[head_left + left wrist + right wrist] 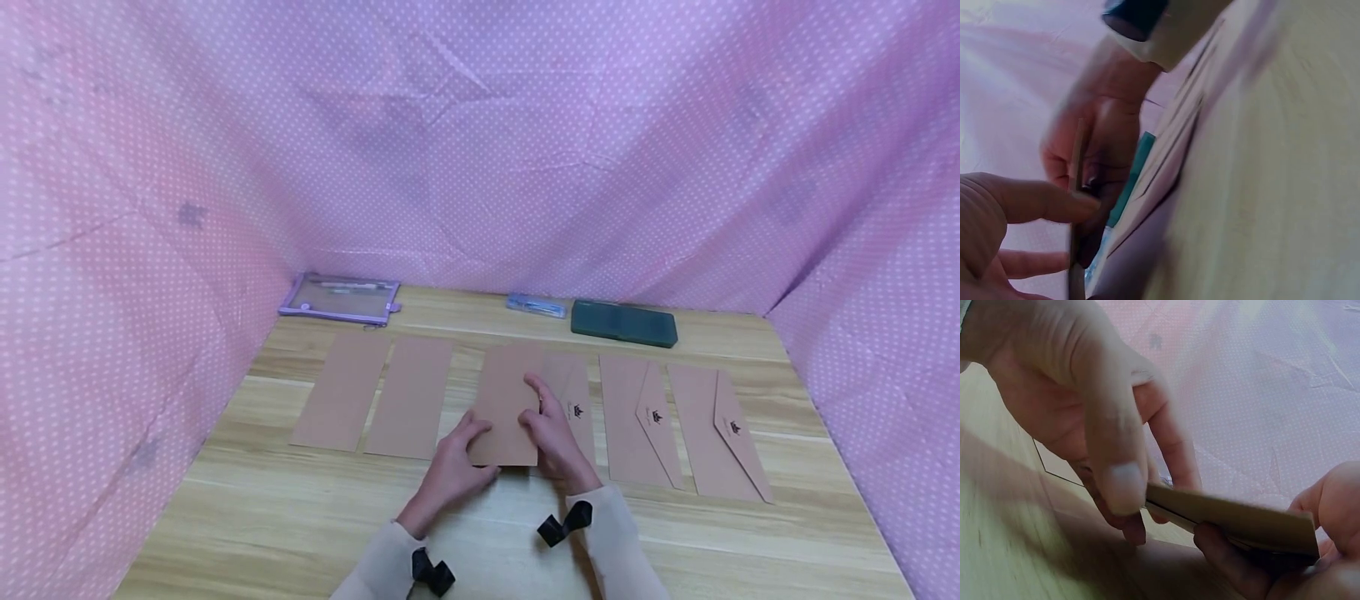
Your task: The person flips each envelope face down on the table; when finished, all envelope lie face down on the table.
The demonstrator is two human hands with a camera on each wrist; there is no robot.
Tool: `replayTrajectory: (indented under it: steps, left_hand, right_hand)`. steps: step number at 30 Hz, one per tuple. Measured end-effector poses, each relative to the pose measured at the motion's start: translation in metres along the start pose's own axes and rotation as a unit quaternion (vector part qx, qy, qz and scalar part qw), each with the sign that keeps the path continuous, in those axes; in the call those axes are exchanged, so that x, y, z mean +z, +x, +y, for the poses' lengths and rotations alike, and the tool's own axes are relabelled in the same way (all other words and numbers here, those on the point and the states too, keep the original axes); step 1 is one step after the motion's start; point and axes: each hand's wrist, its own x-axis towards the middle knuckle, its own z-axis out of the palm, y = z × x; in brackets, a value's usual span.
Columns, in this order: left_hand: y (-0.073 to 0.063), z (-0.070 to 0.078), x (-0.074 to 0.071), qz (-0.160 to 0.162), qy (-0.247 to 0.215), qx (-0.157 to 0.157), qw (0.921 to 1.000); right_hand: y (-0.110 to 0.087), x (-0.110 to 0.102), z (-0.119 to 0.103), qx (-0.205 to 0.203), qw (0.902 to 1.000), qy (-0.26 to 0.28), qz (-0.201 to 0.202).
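Observation:
Both hands hold a brown kraft-paper envelope (pixel 506 400), plain side up, over the middle of the table. My left hand (pixel 453 468) grips its near left corner, thumb and fingers on opposite faces. My right hand (pixel 553 429) grips its right edge, two fingertips showing on top. The right wrist view shows the held envelope (pixel 1241 525) edge-on and tilted, between the left hand (pixel 1079 394) and the right hand (pixel 1335 550). Just right of it lies an envelope with a black crown print (pixel 576 400), partly hidden by the right hand.
Two plain brown envelopes (pixel 341 392) (pixel 411 398) lie to the left. Two crown-printed envelopes (pixel 630 425) (pixel 697 433) with slanted flaps lie to the right. Along the back are a purple-edged zip pouch (pixel 330 298), a blue item (pixel 536 306) and a dark green case (pixel 624 323), before pink dotted cloth (pixel 525 167).

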Motion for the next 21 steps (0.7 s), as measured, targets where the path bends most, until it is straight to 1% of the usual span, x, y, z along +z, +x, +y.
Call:
replayTrajectory:
  steps: [2,4,7,11,14,18,21]
  left_hand:
    - [0.001,-0.001,-0.002,-0.011,-0.038,-0.012,0.9991]
    - [0.003,-0.003,-0.005,-0.021,-0.079,-0.023,0.9964]
    - [0.006,-0.005,-0.009,-0.031,-0.15,-0.049,0.987]
    - [0.011,-0.008,-0.013,-0.032,-0.191,-0.073,0.9784]
    - [0.013,-0.01,-0.015,-0.023,-0.204,-0.071,0.9762]
    - [0.017,-0.013,-0.016,-0.007,-0.237,-0.076,0.9684]
    - [0.019,-0.015,-0.016,0.008,-0.256,-0.083,0.9631]
  right_hand:
    - [0.0,0.0,0.0,0.0,1.0,-0.008,0.002]
    - [0.0,0.0,0.0,0.0,0.9999,-0.016,0.004]
    - [-0.001,-0.001,-0.001,0.002,0.9998,-0.021,0.005]
    - [-0.002,-0.002,-0.002,0.002,0.9998,-0.021,-0.001]
    - [-0.002,-0.001,-0.001,0.005,0.9998,-0.004,-0.016]
    - [-0.003,0.002,0.0,0.015,0.9985,0.032,-0.042]
    - [-0.004,0.004,0.0,0.013,0.9981,0.038,-0.047]
